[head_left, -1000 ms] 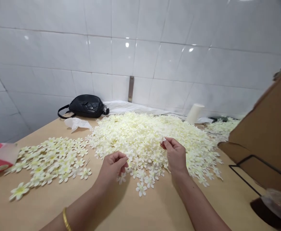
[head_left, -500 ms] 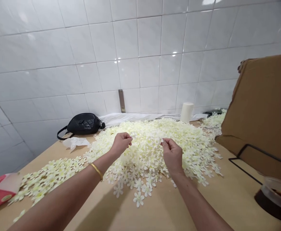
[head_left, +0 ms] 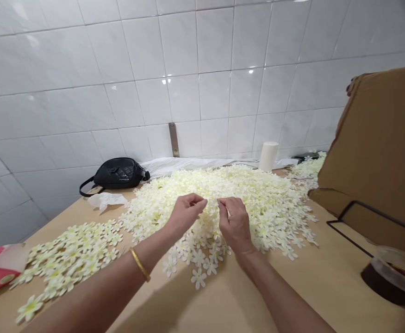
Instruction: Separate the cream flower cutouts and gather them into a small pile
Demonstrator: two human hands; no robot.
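A large heap of pale yellow-white artificial flowers [head_left: 275,199] covers the middle of the table. Above the front of the heap, my left hand [head_left: 187,212] has its thumb and fingers pinched together, a gold bangle on its wrist. Whatever is between those fingertips is too small to make out. My right hand [head_left: 234,221] is closed in a pinch just to the right, a small gap from the left one; what it holds is also too small to name. A flatter spread of flowers [head_left: 80,247] lies at the left, beyond my left forearm.
A black bag [head_left: 119,173] and a crumpled white tissue [head_left: 107,200] lie at the back left. A white cylinder [head_left: 268,156] stands behind the heap. On the right are cardboard [head_left: 379,152], a black wire frame [head_left: 351,240] and a round container [head_left: 395,277]. A red-and-white packet [head_left: 3,268] sits far left.
Both hands have come closer together over the heap, the left moving right and the right moving left. The view has shifted slightly.
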